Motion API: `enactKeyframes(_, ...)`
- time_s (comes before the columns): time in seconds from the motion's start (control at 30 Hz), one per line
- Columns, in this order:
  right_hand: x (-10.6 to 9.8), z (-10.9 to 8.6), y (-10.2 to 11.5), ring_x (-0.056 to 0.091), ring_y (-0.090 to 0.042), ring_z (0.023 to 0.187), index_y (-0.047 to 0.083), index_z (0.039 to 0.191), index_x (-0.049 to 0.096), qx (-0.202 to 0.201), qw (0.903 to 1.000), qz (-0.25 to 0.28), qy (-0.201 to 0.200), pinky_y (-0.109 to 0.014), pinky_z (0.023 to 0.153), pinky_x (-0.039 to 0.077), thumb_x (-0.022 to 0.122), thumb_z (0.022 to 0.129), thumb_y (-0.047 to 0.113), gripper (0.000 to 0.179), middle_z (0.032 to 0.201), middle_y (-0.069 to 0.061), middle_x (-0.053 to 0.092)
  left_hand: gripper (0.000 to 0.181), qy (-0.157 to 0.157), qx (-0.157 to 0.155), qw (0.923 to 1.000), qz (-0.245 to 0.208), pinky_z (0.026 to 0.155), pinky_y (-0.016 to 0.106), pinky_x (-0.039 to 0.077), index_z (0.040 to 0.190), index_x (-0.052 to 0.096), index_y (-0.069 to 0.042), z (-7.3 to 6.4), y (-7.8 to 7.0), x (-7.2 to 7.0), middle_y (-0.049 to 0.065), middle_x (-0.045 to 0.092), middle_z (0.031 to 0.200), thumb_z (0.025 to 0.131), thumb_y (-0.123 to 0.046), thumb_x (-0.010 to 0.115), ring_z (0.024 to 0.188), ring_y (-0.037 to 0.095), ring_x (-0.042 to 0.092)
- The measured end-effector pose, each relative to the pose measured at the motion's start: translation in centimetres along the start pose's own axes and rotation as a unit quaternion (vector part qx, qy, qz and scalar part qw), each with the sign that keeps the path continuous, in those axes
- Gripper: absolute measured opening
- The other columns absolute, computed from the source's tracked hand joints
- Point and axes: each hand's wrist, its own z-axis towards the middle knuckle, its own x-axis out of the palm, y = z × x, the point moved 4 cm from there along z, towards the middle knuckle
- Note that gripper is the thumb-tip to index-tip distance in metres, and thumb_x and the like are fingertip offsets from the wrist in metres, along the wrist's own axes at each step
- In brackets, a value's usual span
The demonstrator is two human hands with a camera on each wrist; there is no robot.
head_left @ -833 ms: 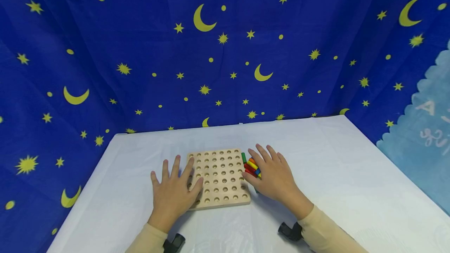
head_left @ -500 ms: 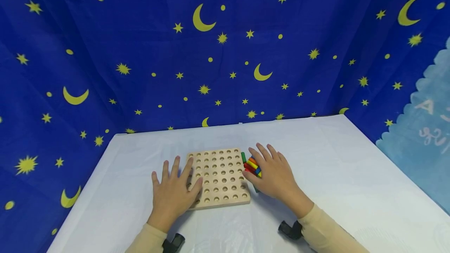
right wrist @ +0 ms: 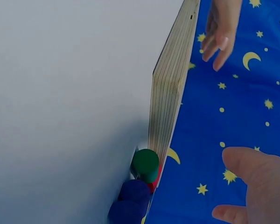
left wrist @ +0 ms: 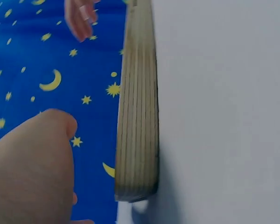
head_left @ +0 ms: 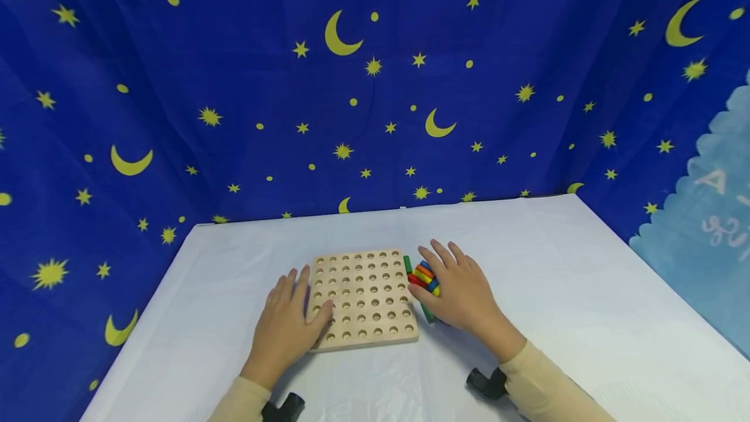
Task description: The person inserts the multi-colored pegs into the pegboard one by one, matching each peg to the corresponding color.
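A square wooden pegboard with rows of round holes lies flat on the white table. My left hand is at its left edge, fingers fairly straight and close together, thumb reaching over the board. Along the board's right side lie several coloured pegs, among them a green peg, a red peg and a blue peg. Over this pile my right hand spreads loosely, hiding part of it; whether it touches them I cannot tell. In the right wrist view a green peg sits against the board's side.
The white tabletop extends around the board. Behind it hangs a blue curtain with yellow moons and stars. A light blue panel with white letters is at the right. Each wrist carries a black mount, such as the right mount.
My left hand has shifted left toward the board's edge, and its spread fingers have drawn together. My right hand has barely moved; a little more of the lower green peg shows beneath it.
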Motion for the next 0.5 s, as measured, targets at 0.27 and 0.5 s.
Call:
enactKeyframes(0.27,0.0,0.4,-0.8,0.034,-0.042,0.145,0.018,0.152,0.041,0.012,0.9996,0.013,0.020,-0.062,0.115,0.035,0.058,0.095,0.048,0.067,0.159,-0.011,0.038,0.113,0.055,-0.019,0.9965,-0.060,0.123,0.059,0.016,0.159,0.015,-0.003,-0.7,1.3,1.9,0.021,0.018,0.165,0.083,-0.076,0.057,0.153,0.041,0.012)
enactKeyframes(0.5,0.1,1.5,-3.2,0.039,-0.041,0.142,0.014,0.151,0.041,0.041,0.9974,0.047,0.035,-0.064,0.113,0.036,0.057,0.099,0.031,0.057,0.155,-0.014,0.044,0.139,0.085,-0.021,0.9952,-0.045,0.125,0.058,0.009,0.158,0.015,0.000,-1.0,1.1,2.8,0.023,0.020,0.163,0.063,-0.092,0.058,0.153,0.041,0.016)
